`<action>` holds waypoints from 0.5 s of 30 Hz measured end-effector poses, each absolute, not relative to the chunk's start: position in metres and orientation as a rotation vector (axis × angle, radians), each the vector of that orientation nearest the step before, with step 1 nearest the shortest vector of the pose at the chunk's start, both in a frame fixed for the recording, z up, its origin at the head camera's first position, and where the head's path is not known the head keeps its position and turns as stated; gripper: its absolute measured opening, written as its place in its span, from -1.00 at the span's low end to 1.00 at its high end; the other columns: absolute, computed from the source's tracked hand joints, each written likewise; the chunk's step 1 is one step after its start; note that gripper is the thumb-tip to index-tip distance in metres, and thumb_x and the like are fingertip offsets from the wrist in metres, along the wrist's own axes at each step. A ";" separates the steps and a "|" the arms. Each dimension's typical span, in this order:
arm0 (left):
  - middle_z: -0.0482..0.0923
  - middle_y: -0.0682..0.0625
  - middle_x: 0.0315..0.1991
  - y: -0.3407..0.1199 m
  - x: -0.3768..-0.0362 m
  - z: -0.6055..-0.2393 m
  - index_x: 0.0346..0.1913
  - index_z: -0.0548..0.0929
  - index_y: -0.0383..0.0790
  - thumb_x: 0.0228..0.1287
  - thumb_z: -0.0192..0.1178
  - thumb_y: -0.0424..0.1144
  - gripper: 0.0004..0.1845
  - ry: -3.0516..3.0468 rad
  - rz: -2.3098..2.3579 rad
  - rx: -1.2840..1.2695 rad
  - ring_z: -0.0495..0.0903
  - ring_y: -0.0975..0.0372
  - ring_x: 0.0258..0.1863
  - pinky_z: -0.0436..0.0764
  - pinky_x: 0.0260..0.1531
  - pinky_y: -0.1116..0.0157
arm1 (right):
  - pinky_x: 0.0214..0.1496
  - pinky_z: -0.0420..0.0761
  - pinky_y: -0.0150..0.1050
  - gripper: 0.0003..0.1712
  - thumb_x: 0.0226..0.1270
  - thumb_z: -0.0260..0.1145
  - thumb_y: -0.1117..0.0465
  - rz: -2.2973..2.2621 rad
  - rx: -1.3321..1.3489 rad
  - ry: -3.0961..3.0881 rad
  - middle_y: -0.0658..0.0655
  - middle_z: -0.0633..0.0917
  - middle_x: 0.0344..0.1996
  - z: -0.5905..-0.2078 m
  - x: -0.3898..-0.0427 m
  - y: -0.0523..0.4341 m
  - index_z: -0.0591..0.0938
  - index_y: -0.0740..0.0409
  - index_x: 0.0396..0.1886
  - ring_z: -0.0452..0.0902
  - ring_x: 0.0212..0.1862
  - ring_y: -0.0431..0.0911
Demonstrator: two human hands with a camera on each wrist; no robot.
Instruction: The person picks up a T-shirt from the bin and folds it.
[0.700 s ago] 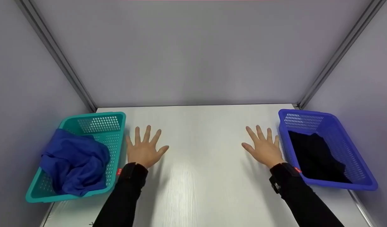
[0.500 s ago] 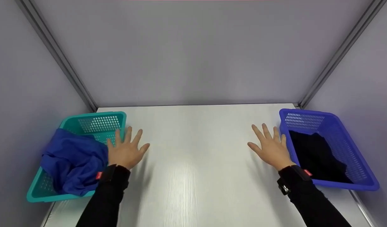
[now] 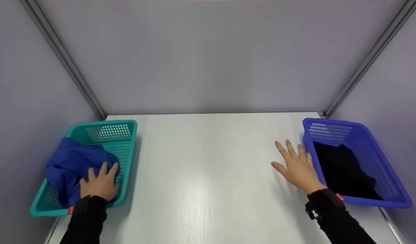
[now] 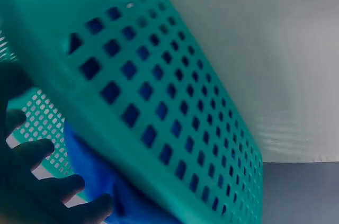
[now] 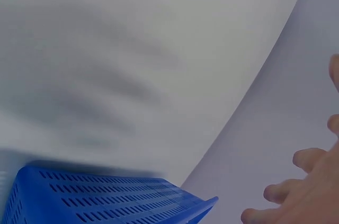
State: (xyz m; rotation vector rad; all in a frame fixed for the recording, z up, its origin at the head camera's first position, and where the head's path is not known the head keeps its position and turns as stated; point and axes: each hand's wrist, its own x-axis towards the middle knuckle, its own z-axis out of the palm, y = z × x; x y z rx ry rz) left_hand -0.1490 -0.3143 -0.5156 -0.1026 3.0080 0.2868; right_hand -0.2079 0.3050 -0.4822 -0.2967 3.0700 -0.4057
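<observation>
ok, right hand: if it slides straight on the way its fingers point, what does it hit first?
Probably the blue basket. The right hand lies flat on the table, fingers aimed up and slightly left, close along the basket's near wall. It might just skim past; depth is unclear.

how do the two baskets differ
The teal basket sits at the table's left edge and holds a crumpled blue cloth; the blue basket sits at the right edge and holds a dark cloth lying flatter. The left hand rests on the blue cloth; the right hand lies beside the blue basket. Both baskets are perforated rectangles.
</observation>
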 end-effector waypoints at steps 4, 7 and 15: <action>0.14 -0.52 0.55 -0.310 -0.145 -0.518 0.60 0.31 -0.20 0.30 0.30 -0.22 -0.20 2.976 0.257 -0.071 0.02 -0.64 0.46 0.10 0.25 -0.65 | 0.51 -0.21 0.61 -0.11 0.62 0.14 -0.26 -0.428 -0.335 3.060 0.41 0.00 0.68 -0.483 -0.205 0.295 0.06 -0.12 0.74 -0.23 0.61 0.60; 0.11 -0.49 0.58 -0.303 -0.146 -0.517 0.61 0.32 -0.12 0.27 0.22 -0.25 -0.20 2.931 0.246 -0.052 -0.05 -0.64 0.49 0.00 0.25 -0.69 | 0.51 -0.17 0.61 -0.12 0.61 0.16 -0.25 -0.420 -0.375 3.063 0.39 0.02 0.68 -0.483 -0.202 0.286 0.08 -0.13 0.74 -0.19 0.61 0.58; -0.25 -0.46 0.66 -0.283 -0.147 -0.507 0.70 0.11 0.07 0.36 0.37 0.06 -0.04 2.676 0.286 -0.104 -0.26 -0.75 0.43 0.00 0.00 -0.81 | 0.53 -0.09 0.57 -0.09 0.56 0.25 -0.21 -0.410 -0.539 3.037 0.30 0.05 0.70 -0.489 -0.197 0.244 0.10 -0.16 0.74 -0.10 0.63 0.51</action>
